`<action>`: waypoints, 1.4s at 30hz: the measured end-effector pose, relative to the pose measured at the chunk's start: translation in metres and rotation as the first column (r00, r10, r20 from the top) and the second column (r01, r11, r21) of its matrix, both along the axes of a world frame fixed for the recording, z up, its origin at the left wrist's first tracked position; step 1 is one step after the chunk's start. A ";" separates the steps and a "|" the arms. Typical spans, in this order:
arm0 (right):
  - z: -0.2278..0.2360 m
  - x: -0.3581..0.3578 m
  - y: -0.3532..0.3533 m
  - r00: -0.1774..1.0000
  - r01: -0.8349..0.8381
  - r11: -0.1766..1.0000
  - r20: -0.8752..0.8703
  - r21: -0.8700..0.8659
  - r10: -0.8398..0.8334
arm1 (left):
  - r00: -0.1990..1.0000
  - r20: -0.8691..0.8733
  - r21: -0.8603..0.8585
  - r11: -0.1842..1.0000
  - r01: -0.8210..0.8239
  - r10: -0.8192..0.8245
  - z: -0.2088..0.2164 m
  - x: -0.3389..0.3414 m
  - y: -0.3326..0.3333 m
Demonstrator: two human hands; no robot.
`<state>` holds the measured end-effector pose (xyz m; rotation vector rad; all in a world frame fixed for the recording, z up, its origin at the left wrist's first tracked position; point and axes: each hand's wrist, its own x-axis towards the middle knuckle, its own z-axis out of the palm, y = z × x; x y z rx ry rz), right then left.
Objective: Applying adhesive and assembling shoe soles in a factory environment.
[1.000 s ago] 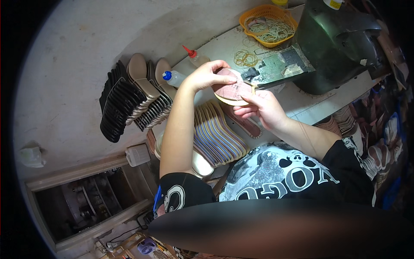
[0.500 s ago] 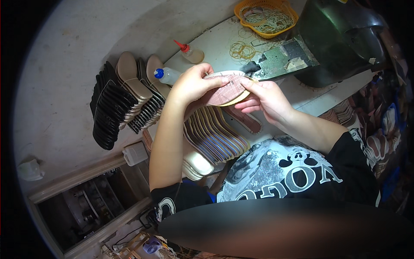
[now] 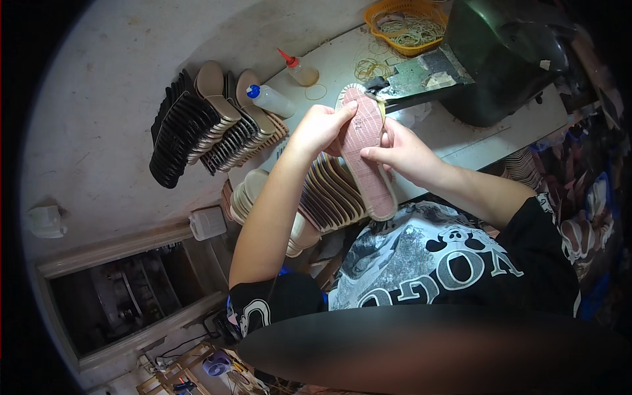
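Here's the left hand (image 3: 322, 128), pinching the pink insole (image 3: 372, 178) at its left edge near the top, thumb pressed on the face. And the right hand (image 3: 409, 148) pinches the opposite edge, lower down, thumb on the pink side too! So the insole sits between the two hands, over the tabletop (image 3: 342, 62), its lower end pointing at the patterned shirt (image 3: 421, 257), its upper end right by the arm tip of the green machine (image 3: 503, 69). Below the left hand, a row of soles (image 3: 332, 191) lines the tabletop's near edge. Farther out, the red-tipped bottle (image 3: 304, 74) and blue-capped bottle (image 3: 275, 102) stand along the far edge, the yellow basket (image 3: 418, 50) farther right along it.
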<state>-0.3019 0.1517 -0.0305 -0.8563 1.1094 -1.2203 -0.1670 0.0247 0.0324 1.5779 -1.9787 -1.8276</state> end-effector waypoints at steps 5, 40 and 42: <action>-0.002 -0.015 0.000 0.992 -0.008 0.999 0.129 -0.039 0.013 | 0.998 -0.002 0.073 0.995 0.065 -0.065 0.007 0.008 0.011; 0.058 -0.022 0.045 0.727 -0.422 0.875 0.488 -0.238 0.484 | 0.131 -0.881 0.400 0.863 -0.309 0.455 -0.016 0.022 0.093; 0.059 -0.018 0.059 0.764 -0.406 0.874 0.425 -0.267 0.485 | 0.040 -0.896 0.421 0.875 -0.241 0.442 -0.023 0.020 0.098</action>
